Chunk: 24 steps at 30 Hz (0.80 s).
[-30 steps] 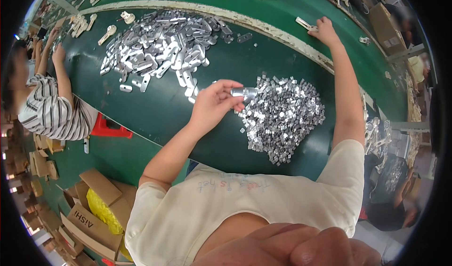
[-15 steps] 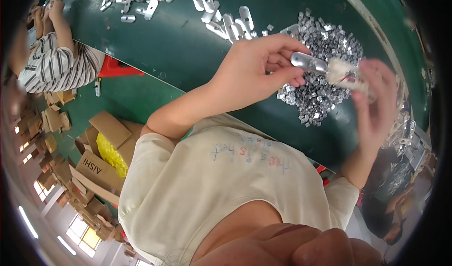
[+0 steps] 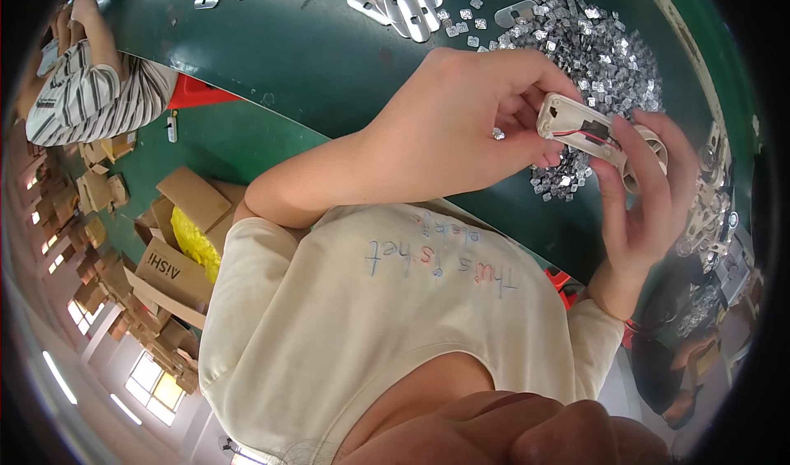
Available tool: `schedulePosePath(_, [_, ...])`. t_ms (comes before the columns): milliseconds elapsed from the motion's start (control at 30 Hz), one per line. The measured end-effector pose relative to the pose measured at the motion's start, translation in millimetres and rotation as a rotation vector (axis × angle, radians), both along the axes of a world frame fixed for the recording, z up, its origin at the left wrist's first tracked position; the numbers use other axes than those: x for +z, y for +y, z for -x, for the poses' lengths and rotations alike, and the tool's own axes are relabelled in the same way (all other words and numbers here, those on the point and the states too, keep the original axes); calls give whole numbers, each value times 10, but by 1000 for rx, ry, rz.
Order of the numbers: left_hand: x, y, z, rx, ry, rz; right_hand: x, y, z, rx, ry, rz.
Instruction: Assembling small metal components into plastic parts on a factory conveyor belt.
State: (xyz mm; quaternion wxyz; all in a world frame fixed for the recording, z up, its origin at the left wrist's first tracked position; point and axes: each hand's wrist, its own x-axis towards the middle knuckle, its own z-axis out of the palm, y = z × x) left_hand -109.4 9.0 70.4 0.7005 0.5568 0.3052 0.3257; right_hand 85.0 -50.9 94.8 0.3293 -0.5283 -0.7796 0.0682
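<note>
A cream plastic housing [image 3: 583, 127], long and hollow with a spoked round end, is tilted with its inside facing up. Inside it lie a dark block and a thin red wire. My left hand [image 3: 477, 107] closes on its left end, fingers behind and thumb in front. Closed on the right part near the round end is my right hand [image 3: 646, 189]. A small shiny square piece [image 3: 498, 134] shows by my left fingers. Under and behind both hands spreads a heap of small silvery square pieces [image 3: 605, 66]. Whether a metal plate is behind the housing, I cannot tell.
Silver oblong plates [image 3: 411, 12] lie on the green table [image 3: 304, 62], one more plate [image 3: 514, 12] beside the heap. A cardboard box with yellow plastic [image 3: 193, 243] stands on the floor at left. Another person in a striped garment [image 3: 82, 103] sits at far left.
The housing has turned so its open inside shows. The silver plate at my left fingertips is out of sight. My right hand has come closer, and the view has shifted slightly.
</note>
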Motion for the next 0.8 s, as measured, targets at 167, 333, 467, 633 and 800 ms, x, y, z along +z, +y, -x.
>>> schedulePosePath(167, [31,-1,12,-34,62,12,12,4,-18,15,-9,23])
schedulePosePath(333, [34,-18,5,-19,19,38,12,-4,-15,-6,9,49])
schedulePosePath(467, [34,-14,22,-29,42,40,5,-17,-7,-25,12,70])
schedulePosePath(633, [30,-41,8,-7,22,20,9,-26,0,-35,15,95])
schedulePosePath(800, [-14,-35,-80,26,-24,172,-124,-61,0,4,109,31])
